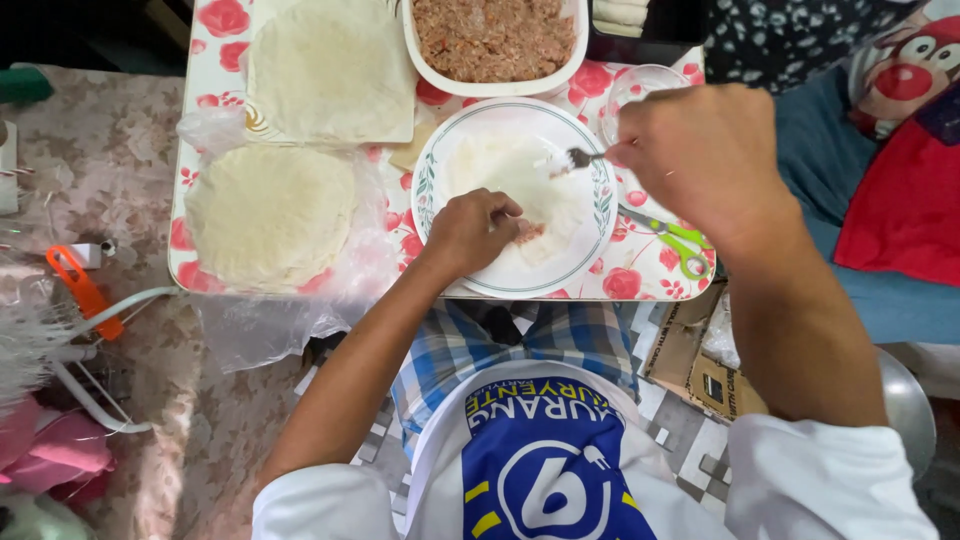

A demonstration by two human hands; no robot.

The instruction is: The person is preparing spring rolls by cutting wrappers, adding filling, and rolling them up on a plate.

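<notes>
A small silver metal fork (572,158) is gripped in the right hand (700,160) while pink filling on a thin white wrapper (520,190), laid in the green-rimmed white plate (600,215), is pinched by the closed left hand (472,232), mid-filling; folding likely demands gentleness.

Glossy white ceramic plate (515,200), green-patterned rim, holding a thin, translucent, matt wrapper (520,180). Shiny metal fork (572,159) at centre right. Matt, floury wrapper stacks (270,215) on crinkled clear plastic film (270,325), centre left. Smooth floral-printed tray (640,275). Coarse minced filling (490,35) in a glossy white dish (500,87), top centre. Green plastic-handled scissors (675,240).
</notes>
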